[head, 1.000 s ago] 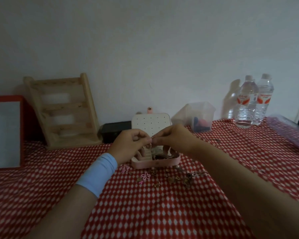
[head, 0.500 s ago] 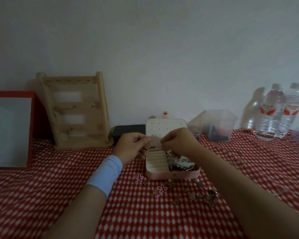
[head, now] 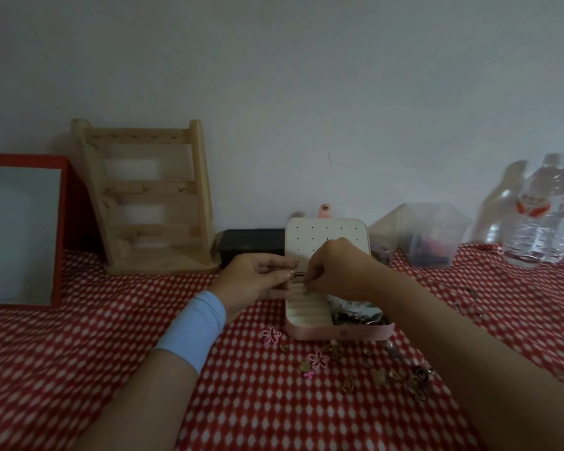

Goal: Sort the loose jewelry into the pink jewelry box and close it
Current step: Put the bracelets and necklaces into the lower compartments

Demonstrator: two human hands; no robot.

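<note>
The pink jewelry box [head: 339, 332] lies open on the red checked cloth, its dotted cream lid [head: 319, 237] standing upright at the back. Cream ring rolls fill its left half and dark tangled jewelry its right half. My left hand [head: 258, 278] and my right hand [head: 334, 270] meet above the box's back left corner, both pinching one small thin metal piece [head: 298, 274] between fingertips. Loose jewelry [head: 381, 372] lies scattered in front of the box, including two pink flower pieces [head: 271, 335].
A wooden earring stand [head: 147, 196] leans on the wall at the left, beside a red-framed mirror [head: 20, 232]. A black case [head: 251, 245] sits behind the box. A clear plastic tub [head: 427, 232] and water bottles [head: 541, 213] stand at the right.
The view has shifted, so the box and hands sit lower and further right. My hands stay together over the box, and the right one has dipped closer to the ring rolls.
</note>
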